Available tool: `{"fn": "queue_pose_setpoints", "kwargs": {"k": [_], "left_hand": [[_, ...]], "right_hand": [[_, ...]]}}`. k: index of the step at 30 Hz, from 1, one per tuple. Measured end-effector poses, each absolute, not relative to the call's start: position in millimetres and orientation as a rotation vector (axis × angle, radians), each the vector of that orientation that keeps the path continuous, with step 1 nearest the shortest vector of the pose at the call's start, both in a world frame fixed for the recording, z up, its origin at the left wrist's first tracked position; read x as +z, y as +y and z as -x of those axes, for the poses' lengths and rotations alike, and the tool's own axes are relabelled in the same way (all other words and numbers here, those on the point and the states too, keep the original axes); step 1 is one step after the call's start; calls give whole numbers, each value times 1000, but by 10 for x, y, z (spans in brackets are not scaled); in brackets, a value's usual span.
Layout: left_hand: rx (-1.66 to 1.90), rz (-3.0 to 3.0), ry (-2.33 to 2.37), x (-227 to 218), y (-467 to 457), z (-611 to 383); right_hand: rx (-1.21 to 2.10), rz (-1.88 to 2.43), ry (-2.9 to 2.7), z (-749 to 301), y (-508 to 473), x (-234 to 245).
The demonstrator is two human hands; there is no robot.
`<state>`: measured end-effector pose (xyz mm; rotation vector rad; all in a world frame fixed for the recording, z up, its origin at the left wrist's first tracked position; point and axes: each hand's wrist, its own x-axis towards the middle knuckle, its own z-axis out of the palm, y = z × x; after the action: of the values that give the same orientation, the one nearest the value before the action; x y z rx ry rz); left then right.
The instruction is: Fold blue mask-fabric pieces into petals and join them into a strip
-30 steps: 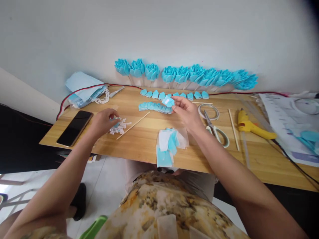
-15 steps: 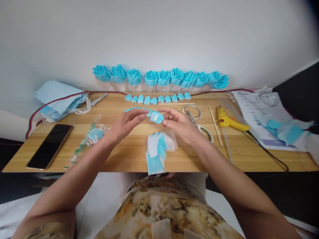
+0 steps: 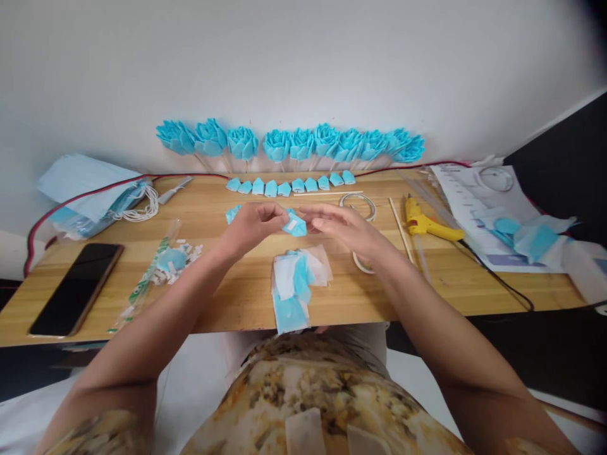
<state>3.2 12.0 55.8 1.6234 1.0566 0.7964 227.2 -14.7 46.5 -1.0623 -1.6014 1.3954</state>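
Note:
My left hand (image 3: 260, 229) pinches a folded light-blue petal (image 3: 298, 229) between thumb and fingertips. The petal bears a small white patch on its upper face. Close by its right edge is my right hand (image 3: 345, 229), fingers stretched out and thumb apart; whether the fingertips touch the petal I cannot tell. Another blue petal (image 3: 232, 215) shows behind my left hand, which hides whatever lies beyond. Below the hands lies a pile of blue and white fabric scraps (image 3: 290, 287).
Blue flowers on sticks (image 3: 241, 144) lean on the wall behind a row of folded petals (image 3: 270, 188). Rightward are a wire coil (image 3: 372, 205), a stick (image 3: 401, 230) and a yellow glue gun (image 3: 429, 226). Leftward lie a phone (image 3: 76, 291), a plastic bag (image 3: 142, 284) and stacked blue sheets (image 3: 90, 189).
My left hand has closed on the petal, which my right fingers held before. My right fingers have loosened beside it. The whole view has shifted slightly.

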Motion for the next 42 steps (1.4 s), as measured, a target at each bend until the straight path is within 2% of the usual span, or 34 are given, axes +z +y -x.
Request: {"fn": "queue_pose_setpoints", "kwargs": {"k": [7,14,23,42], "left_hand": [[767,-1853,1105,594,129,-79],[1082,-1676,1101,561,121,-66],[784,-1567,1053,411,141,-30],[886,-1461,1070,362,138,-57]], "right_hand": [[1169,1187,-1826,-2187,-61,426],[1109,1193,-1702,-2094,-53,447],[1156,1190,-1604,-2093,-60,323],[1421,1091,-1308,-2091,-51,220]]}}
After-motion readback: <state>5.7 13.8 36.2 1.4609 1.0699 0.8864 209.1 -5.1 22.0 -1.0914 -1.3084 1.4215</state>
